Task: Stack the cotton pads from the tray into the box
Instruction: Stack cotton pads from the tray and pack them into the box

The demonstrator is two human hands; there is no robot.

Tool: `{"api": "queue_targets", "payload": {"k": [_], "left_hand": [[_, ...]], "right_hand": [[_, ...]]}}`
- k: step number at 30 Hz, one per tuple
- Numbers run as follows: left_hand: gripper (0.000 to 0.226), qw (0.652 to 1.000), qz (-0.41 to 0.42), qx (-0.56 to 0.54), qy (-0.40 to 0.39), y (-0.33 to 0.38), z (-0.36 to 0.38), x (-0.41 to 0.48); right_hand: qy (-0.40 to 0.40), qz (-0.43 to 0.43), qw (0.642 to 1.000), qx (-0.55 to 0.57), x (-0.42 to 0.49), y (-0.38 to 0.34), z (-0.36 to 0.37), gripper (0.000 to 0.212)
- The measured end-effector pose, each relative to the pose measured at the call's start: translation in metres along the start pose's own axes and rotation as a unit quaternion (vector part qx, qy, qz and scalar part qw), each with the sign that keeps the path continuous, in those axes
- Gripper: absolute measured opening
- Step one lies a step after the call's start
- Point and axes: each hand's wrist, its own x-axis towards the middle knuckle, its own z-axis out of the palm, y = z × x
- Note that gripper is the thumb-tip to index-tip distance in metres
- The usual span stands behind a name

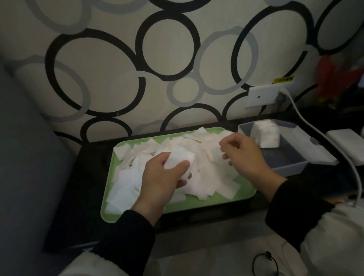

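Observation:
A green tray [113, 213] lies on a dark table and is heaped with several loose white square cotton pads [212, 175]. My left hand [160, 180] is over the tray's middle and grips a small bunch of pads [178, 159] between thumb and fingers. My right hand [243, 156] hovers over the tray's right part with its fingers loosely curled; I cannot make out a pad in it. To the right of the tray stands a grey box [291, 162]. A stack of pads [266, 134] sits in the box's far corner.
The box's lid [319, 148] lies along its right side. Further right are a white power strip [355, 146] and a white cable [325, 138] running to a wall socket [264, 97]. A patterned wall rises right behind the table. A black cord loop [264, 268] lies near me.

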Motion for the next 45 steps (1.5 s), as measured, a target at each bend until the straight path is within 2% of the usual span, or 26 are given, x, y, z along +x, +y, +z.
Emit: {"api": "queue_targets", "payload": {"k": [2, 5, 8, 11, 14, 16, 19, 21, 24, 27, 30, 33, 35, 37, 40, 42, 45], "left_hand": [[0.014, 0.999, -0.033, -0.038, 0.010, 0.000, -0.001, 0.002], [0.015, 0.997, -0.044, -0.055, 0.007, -0.001, -0.002, 0.003], [0.022, 0.997, -0.048, -0.051, 0.007, -0.002, -0.002, 0.006], [0.026, 0.998, -0.053, -0.044, 0.012, -0.004, -0.002, 0.009], [0.026, 0.998, -0.052, -0.041, 0.011, -0.005, -0.003, 0.010], [0.026, 0.998, -0.052, -0.038, 0.012, -0.005, -0.003, 0.011], [0.024, 0.998, -0.052, -0.032, 0.013, -0.005, -0.003, 0.011], [0.024, 0.998, -0.052, -0.030, 0.010, -0.006, -0.003, 0.011], [0.019, 0.999, -0.050, -0.019, 0.001, -0.005, -0.002, 0.009], [0.018, 0.999, -0.045, -0.001, -0.011, -0.006, 0.000, 0.009], [0.017, 0.999, -0.042, 0.008, -0.018, -0.007, 0.001, 0.008], [0.023, 0.998, -0.049, 0.019, -0.019, -0.009, 0.001, 0.010], [0.036, 0.998, -0.058, 0.025, -0.022, -0.011, 0.002, 0.012], [0.041, 0.997, -0.063, 0.027, -0.023, -0.011, 0.002, 0.012], [0.022, 0.998, -0.054, 0.018, -0.018, -0.009, 0.004, 0.011], [0.018, 0.998, -0.055, 0.010, -0.014, -0.009, 0.004, 0.011], [0.019, 0.999, -0.050, 0.010, -0.015, -0.009, 0.004, 0.010]], "right_hand": [[-0.034, -0.030, 0.992, -0.121, 0.006, 0.013, -0.001, 0.010], [-0.119, -0.101, 0.953, -0.259, 0.009, 0.020, 0.000, 0.015], [-0.147, -0.116, 0.929, -0.318, 0.008, 0.021, 0.002, 0.019], [-0.147, -0.108, 0.924, -0.336, 0.010, 0.020, 0.004, 0.027], [-0.135, -0.110, 0.929, -0.327, 0.012, 0.019, 0.004, 0.034], [-0.099, -0.099, 0.947, -0.291, 0.013, 0.017, 0.001, 0.033], [-0.035, -0.069, 0.983, -0.165, 0.012, 0.013, -0.003, 0.021], [-0.014, -0.057, 0.992, -0.113, 0.013, 0.013, -0.004, 0.009], [-0.044, -0.036, 0.991, -0.122, 0.012, 0.017, -0.004, 0.007], [-0.074, -0.031, 0.983, -0.162, 0.010, 0.022, 0.000, 0.023], [-0.104, -0.026, 0.982, -0.153, 0.008, 0.023, 0.003, 0.034], [-0.127, -0.029, 0.978, -0.163, 0.010, 0.023, 0.002, 0.026], [-0.130, -0.027, 0.977, -0.165, 0.011, 0.024, 0.002, 0.016], [-0.119, -0.025, 0.981, -0.150, 0.011, 0.024, 0.001, 0.014], [-0.076, -0.037, 0.989, -0.120, 0.012, 0.020, -0.001, 0.011], [-0.040, -0.062, 0.993, -0.092, 0.013, 0.014, -0.002, 0.011], [-0.056, -0.044, 0.997, 0.025, 0.010, 0.001, -0.004, 0.014]]}}
